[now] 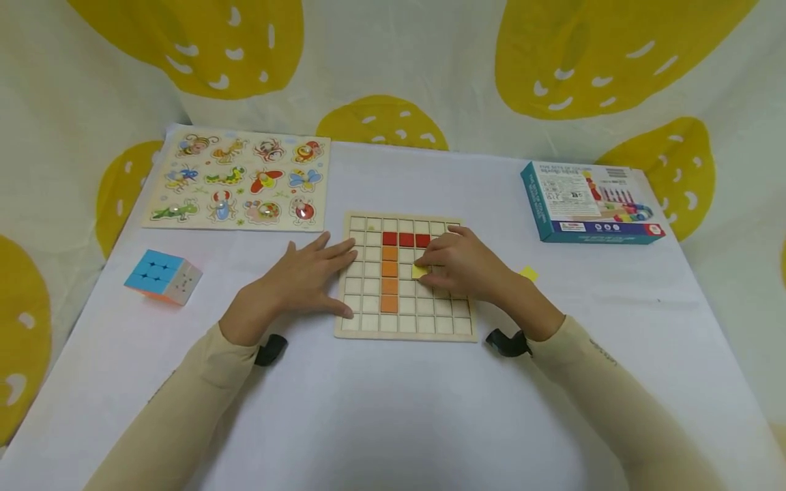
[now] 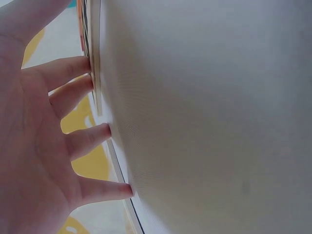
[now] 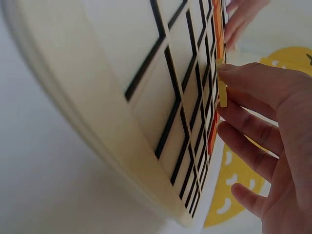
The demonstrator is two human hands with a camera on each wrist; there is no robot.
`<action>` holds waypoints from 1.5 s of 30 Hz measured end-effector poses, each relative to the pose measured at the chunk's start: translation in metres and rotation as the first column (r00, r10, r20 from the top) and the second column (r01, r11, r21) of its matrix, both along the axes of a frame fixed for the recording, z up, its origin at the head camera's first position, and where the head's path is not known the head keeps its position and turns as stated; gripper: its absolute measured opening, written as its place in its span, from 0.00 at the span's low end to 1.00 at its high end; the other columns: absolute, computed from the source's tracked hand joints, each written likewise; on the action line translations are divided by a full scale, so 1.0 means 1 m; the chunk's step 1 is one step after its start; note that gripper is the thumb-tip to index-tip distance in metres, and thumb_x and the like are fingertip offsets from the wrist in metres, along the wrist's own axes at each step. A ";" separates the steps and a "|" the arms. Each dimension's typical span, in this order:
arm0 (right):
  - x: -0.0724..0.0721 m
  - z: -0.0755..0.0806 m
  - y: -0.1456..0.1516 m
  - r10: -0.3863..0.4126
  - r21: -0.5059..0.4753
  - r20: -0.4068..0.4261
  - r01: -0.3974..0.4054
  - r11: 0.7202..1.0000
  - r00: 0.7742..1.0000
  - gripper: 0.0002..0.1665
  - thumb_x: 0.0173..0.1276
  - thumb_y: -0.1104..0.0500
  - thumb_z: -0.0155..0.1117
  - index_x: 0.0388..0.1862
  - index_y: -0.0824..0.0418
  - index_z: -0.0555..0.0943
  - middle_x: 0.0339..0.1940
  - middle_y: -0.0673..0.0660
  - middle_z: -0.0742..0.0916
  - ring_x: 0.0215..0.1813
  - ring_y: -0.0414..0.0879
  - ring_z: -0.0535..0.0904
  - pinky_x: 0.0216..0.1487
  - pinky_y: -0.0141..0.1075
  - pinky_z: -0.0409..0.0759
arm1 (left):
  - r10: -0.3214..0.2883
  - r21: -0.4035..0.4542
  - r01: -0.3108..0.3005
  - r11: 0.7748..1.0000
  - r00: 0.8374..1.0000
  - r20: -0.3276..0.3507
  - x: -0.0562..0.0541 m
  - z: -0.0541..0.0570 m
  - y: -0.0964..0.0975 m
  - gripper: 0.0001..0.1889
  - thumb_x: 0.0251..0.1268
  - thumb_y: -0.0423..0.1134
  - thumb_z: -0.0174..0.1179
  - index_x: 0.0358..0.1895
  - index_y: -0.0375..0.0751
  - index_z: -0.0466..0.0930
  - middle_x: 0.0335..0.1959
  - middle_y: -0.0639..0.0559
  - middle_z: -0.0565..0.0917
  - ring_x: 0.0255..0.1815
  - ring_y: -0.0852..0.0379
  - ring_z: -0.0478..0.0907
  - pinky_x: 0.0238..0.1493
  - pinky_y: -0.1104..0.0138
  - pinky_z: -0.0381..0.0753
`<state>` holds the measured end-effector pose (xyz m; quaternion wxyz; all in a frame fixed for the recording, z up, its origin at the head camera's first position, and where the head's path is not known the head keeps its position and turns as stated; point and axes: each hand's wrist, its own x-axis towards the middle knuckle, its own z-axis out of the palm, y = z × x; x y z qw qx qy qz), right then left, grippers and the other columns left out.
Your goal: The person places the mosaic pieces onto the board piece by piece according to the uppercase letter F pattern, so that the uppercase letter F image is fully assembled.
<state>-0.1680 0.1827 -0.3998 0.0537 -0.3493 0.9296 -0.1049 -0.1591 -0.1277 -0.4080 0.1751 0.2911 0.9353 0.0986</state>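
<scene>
A wooden grid board (image 1: 405,336) lies on the table in the head view. Three red tiles (image 1: 406,239) sit in a row near its top, and a column of several orange tiles (image 1: 389,270) runs down from the leftmost red one. My right hand (image 1: 463,266) pinches a yellow square tile (image 1: 419,271) between thumb and fingers over the board's middle; the right wrist view shows this tile (image 3: 223,93) edge-on. My left hand (image 1: 307,276) has its fingers spread, with thumb and fingertips touching the board's left side. Part of the grid is hidden under the right hand.
Beside my right wrist lies another yellow tile (image 1: 529,274). An insect picture puzzle (image 1: 236,187) is at the back left, with a cube puzzle (image 1: 162,276) in front of it. A toy box (image 1: 592,204) lies at the back right. Patterned cloth (image 1: 399,61) hangs behind.
</scene>
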 end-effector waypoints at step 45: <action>0.016 0.003 0.002 -0.128 -0.002 -0.021 0.128 0.992 0.991 0.24 0.69 0.49 0.71 0.61 0.56 0.85 0.57 0.56 0.88 0.64 0.55 0.81 0.70 0.54 0.76 | 0.001 -0.018 -0.001 1.000 1.000 -0.006 -0.001 -0.001 0.001 0.59 0.46 0.73 0.71 0.81 0.50 0.59 0.85 0.55 0.55 0.85 0.32 0.48 0.67 0.20 0.53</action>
